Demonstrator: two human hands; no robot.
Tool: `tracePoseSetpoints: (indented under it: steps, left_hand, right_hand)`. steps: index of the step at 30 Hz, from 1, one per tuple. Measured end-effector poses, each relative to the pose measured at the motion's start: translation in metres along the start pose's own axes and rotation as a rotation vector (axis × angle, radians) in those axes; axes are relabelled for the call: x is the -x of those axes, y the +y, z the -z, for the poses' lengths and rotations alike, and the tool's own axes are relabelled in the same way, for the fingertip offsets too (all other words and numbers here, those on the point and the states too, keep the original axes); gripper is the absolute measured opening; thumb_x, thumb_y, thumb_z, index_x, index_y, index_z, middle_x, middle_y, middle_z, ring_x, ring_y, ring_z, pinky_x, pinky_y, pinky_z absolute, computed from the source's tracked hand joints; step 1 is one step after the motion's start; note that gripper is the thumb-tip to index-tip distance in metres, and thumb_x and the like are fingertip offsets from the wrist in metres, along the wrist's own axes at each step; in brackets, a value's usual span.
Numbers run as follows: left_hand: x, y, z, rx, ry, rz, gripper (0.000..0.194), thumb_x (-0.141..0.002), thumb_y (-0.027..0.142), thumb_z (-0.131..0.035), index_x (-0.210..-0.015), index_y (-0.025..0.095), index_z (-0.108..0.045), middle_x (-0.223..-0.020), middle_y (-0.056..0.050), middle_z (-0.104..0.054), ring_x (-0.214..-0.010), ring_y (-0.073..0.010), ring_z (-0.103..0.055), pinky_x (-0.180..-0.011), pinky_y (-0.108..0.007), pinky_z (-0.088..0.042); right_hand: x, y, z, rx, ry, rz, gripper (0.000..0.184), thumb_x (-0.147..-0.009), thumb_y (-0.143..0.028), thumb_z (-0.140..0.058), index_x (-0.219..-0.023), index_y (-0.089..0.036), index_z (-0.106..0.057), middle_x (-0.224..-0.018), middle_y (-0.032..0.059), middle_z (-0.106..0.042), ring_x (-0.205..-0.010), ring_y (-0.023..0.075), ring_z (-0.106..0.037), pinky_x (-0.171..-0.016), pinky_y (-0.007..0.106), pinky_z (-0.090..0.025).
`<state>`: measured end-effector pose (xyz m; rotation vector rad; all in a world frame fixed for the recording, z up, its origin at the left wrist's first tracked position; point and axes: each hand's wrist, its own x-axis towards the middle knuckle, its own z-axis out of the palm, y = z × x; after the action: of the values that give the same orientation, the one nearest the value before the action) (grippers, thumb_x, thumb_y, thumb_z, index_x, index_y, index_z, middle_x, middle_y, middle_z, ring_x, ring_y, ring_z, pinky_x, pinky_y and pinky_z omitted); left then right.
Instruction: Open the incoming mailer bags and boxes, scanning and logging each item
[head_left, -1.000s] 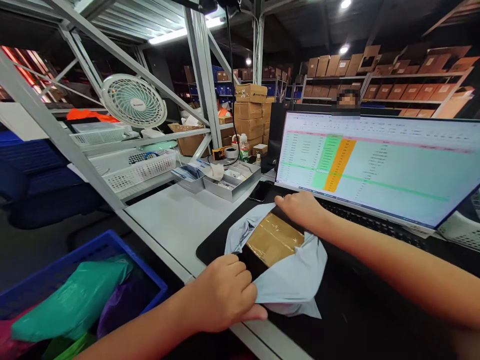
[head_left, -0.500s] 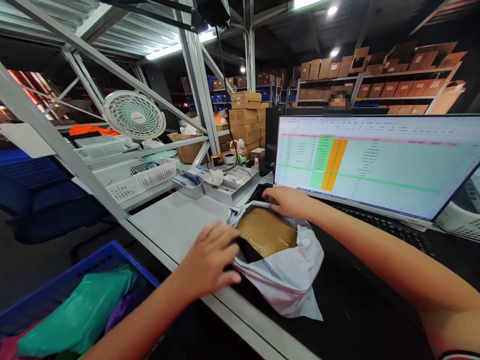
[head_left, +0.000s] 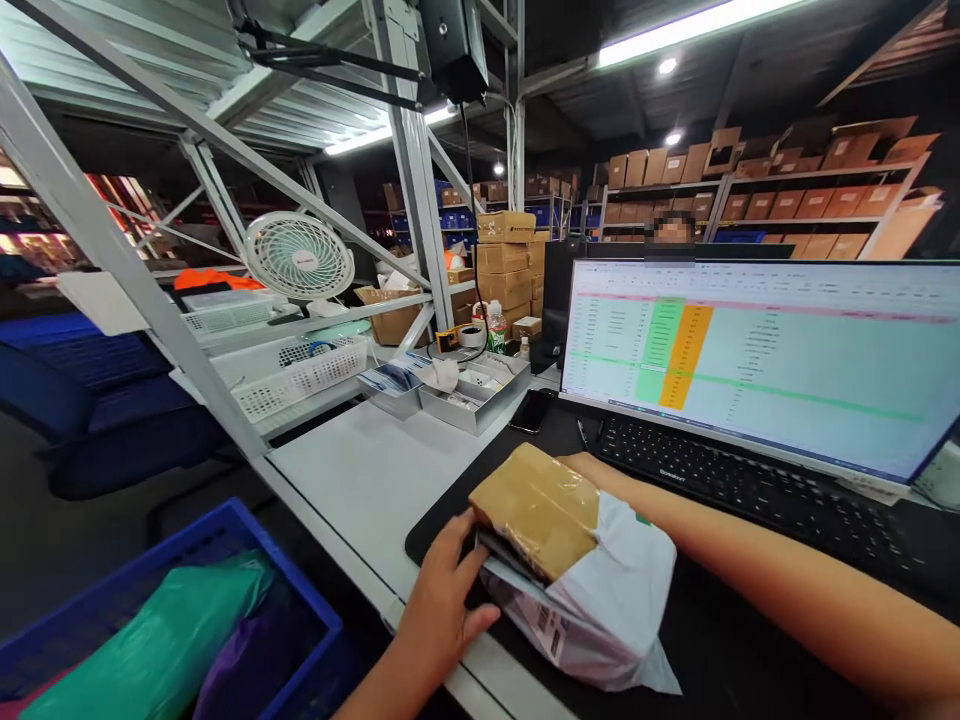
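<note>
A brown taped parcel (head_left: 536, 505) sticks halfway out of a white poly mailer bag (head_left: 611, 595) on the black desk mat (head_left: 439, 505). The parcel is tilted up off the mat. My left hand (head_left: 442, 595) pinches the open dark-lined mouth of the mailer, right under the parcel's near corner. My right hand (head_left: 589, 467) reaches in from the right behind the parcel and holds its far side; only the wrist and the forearm show, and the fingers are hidden. A printed label is visible on the mailer's underside.
A keyboard (head_left: 720, 480) and wide monitor (head_left: 757, 350) stand just behind the parcel. A phone (head_left: 532, 410), metal trays (head_left: 472, 390) and white basket (head_left: 300, 375) lie to the left rear. A blue crate (head_left: 247, 520) with coloured bags sits below the table edge. A person (head_left: 673, 228) is behind the monitor.
The parcel has slid further out of the mailer and tilted up. My left hand shifted from on top of the bag to its mouth; my right hand moved behind the parcel.
</note>
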<state>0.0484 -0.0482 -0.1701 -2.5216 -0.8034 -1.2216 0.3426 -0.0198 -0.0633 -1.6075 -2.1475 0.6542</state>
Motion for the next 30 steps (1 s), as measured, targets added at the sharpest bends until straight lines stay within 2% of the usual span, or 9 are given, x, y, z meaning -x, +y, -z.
tracePoseSetpoints:
  steps: [3,6,10,13,15,17,21,25,30]
  left_hand:
    - [-0.006,0.025,0.009,-0.122,0.148,0.012,0.048,-0.099,0.056,-0.047,-0.112,0.016,-0.07,-0.129,-0.021,-0.055,-0.121,-0.0343,-0.055,-0.103,-0.051,-0.047]
    - [-0.03,0.053,0.019,-0.011,0.184,-0.046,0.055,-0.101,0.06,-0.036,-0.109,0.017,-0.069,-0.114,-0.016,-0.057,-0.108,-0.0292,-0.057,-0.099,-0.048,-0.044]
    - [-0.055,0.086,0.018,0.201,0.114,-0.065,0.048,-0.099,0.059,-0.045,-0.094,0.016,-0.066,-0.1,-0.012,-0.06,-0.095,-0.0246,-0.059,-0.088,-0.041,-0.046]
    - [-0.056,0.097,0.01,0.223,0.101,-0.029,0.03,-0.098,0.046,-0.059,-0.087,0.018,-0.063,-0.091,-0.008,-0.062,-0.089,-0.0218,-0.059,-0.086,-0.038,-0.046]
    - [-0.053,0.099,0.006,0.208,0.087,-0.022,0.028,-0.098,0.043,-0.059,-0.085,0.019,-0.061,-0.09,-0.007,-0.064,-0.089,-0.0216,-0.059,-0.088,-0.039,-0.045]
    - [-0.052,0.101,0.005,0.169,0.129,-0.015,0.037,-0.098,0.054,-0.055,-0.088,0.018,-0.06,-0.091,-0.009,-0.065,-0.089,-0.0239,-0.06,-0.091,-0.044,-0.044]
    - [-0.058,0.118,0.007,0.09,0.29,0.008,0.06,-0.09,0.074,-0.053,-0.096,0.015,-0.059,-0.09,-0.012,-0.062,-0.088,-0.0272,-0.06,-0.092,-0.051,-0.043]
    - [-0.065,0.142,0.003,0.07,0.312,-0.005,0.039,-0.089,0.056,-0.07,-0.089,0.019,-0.059,-0.089,-0.007,-0.06,-0.088,-0.0237,-0.058,-0.096,-0.048,-0.043]
    - [-0.06,0.151,-0.007,0.159,0.327,-0.102,0.011,-0.088,0.012,-0.072,-0.085,0.02,-0.064,-0.086,-0.003,-0.058,-0.089,-0.0175,-0.055,-0.098,-0.037,-0.046]
  right_hand:
    - [0.037,0.01,0.023,-0.047,0.028,0.226,0.032,-0.093,-0.027,-0.064,-0.124,-0.019,-0.069,-0.13,0.0107,-0.067,-0.119,0.0247,-0.062,-0.107,0.04,-0.048]
    - [0.084,0.007,0.048,-0.181,-0.011,0.44,0.039,-0.107,-0.042,-0.043,-0.137,-0.023,-0.061,-0.142,0.0115,-0.059,-0.133,0.0225,-0.052,-0.116,0.044,-0.039]
    - [0.135,0.001,0.048,-0.057,0.023,0.404,0.067,-0.081,-0.072,-0.07,-0.127,-0.022,-0.064,-0.122,0.0116,-0.06,-0.112,0.0239,-0.055,-0.094,0.037,-0.048]
    - [0.153,0.007,0.029,0.095,0.16,0.374,0.043,-0.084,-0.057,-0.077,-0.099,-0.019,-0.062,-0.095,0.0049,-0.06,-0.09,0.0186,-0.05,-0.08,0.031,-0.042]
    - [0.159,0.014,0.017,0.182,0.25,0.43,0.026,-0.099,-0.036,-0.064,-0.082,-0.019,-0.055,-0.08,0.0012,-0.056,-0.082,0.0161,-0.047,-0.079,0.032,-0.039]
    - [0.162,0.018,0.012,0.264,0.307,0.503,0.029,-0.103,-0.024,-0.055,-0.075,-0.019,-0.05,-0.075,0.0004,-0.055,-0.08,0.0158,-0.046,-0.081,0.033,-0.037]
    - [0.16,0.009,0.029,0.221,0.364,0.47,0.021,-0.094,-0.034,-0.07,-0.091,-0.019,-0.056,-0.099,0.0062,-0.061,-0.096,0.0191,-0.053,-0.086,0.033,-0.042]
    - [0.142,-0.009,0.057,0.306,0.163,0.54,0.049,-0.085,-0.026,-0.08,-0.127,-0.021,-0.056,-0.134,0.0116,-0.057,-0.132,0.0242,-0.044,-0.11,0.04,-0.036]
    - [0.132,-0.01,0.059,0.447,0.055,0.592,0.006,-0.094,-0.022,-0.067,-0.097,-0.021,-0.062,-0.096,0.0022,-0.068,-0.103,0.0205,-0.053,-0.098,0.038,-0.039]
